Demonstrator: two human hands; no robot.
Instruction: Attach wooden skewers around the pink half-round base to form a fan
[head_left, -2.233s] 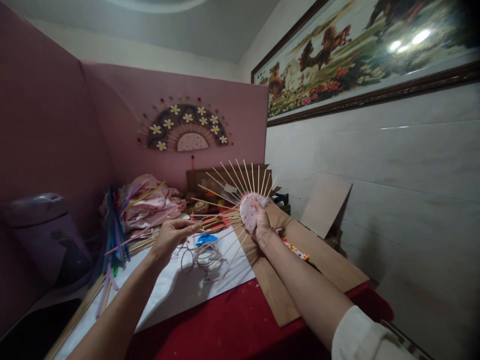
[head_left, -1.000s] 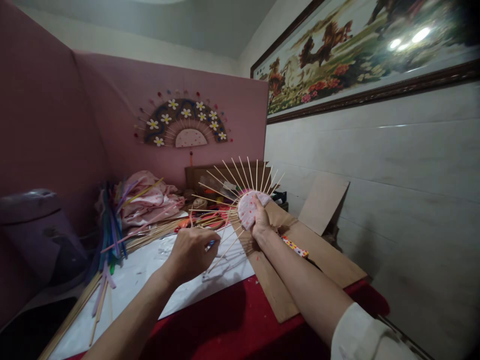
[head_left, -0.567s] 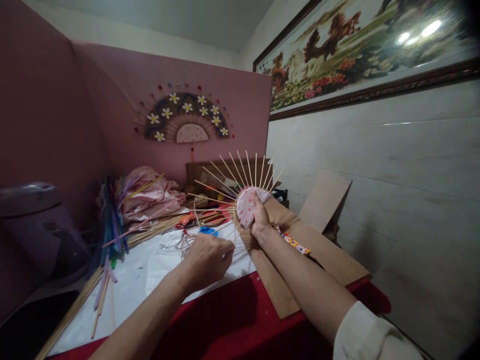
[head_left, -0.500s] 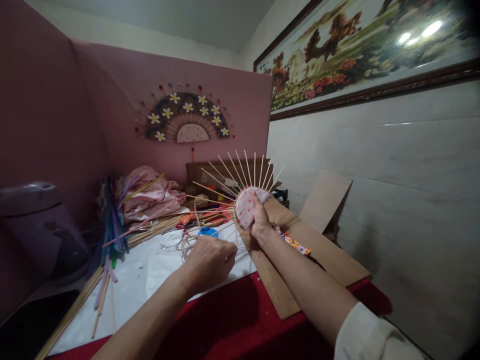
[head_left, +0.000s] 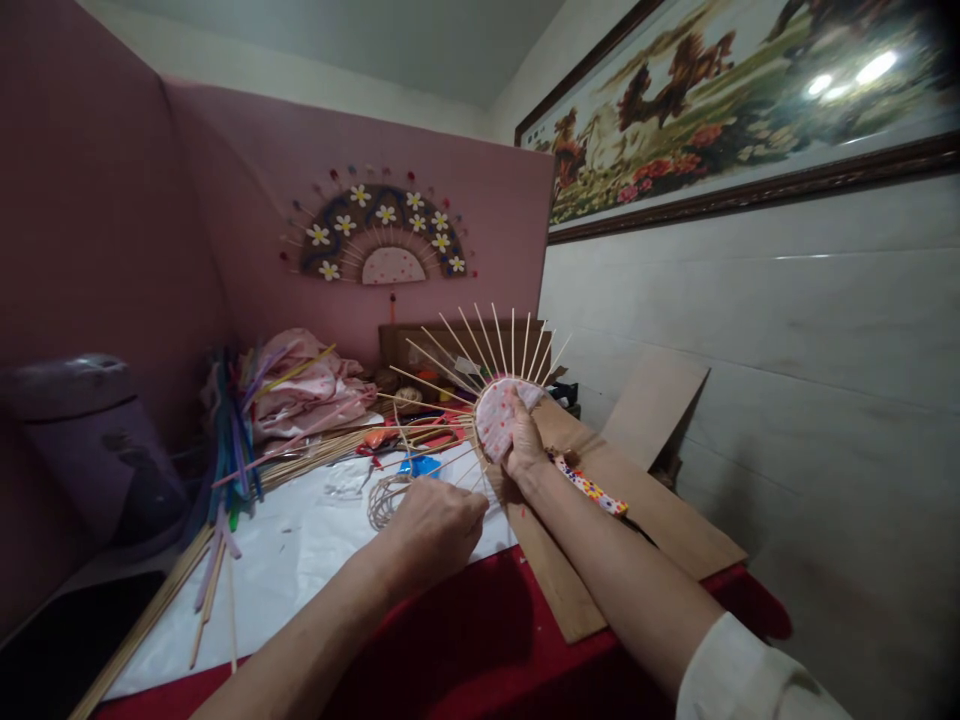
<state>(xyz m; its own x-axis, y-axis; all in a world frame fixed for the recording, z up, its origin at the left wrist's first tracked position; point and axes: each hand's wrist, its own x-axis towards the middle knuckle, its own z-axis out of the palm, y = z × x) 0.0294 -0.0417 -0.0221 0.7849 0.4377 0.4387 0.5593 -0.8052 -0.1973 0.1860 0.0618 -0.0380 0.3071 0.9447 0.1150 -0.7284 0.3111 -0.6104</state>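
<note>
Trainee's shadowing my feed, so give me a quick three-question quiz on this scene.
1. True or false: the left hand holds the dotted half-disc with its spread sticks.
2. The half-disc is: A) lying flat on the floor; B) held up in the air; C) pinned to the ceiling.
3. What hangs on the pink partition?
Key: 1 false, the right hand has it in its grip; the left hand is curled just below it. 2 B. 3 a flowered fan.
</note>
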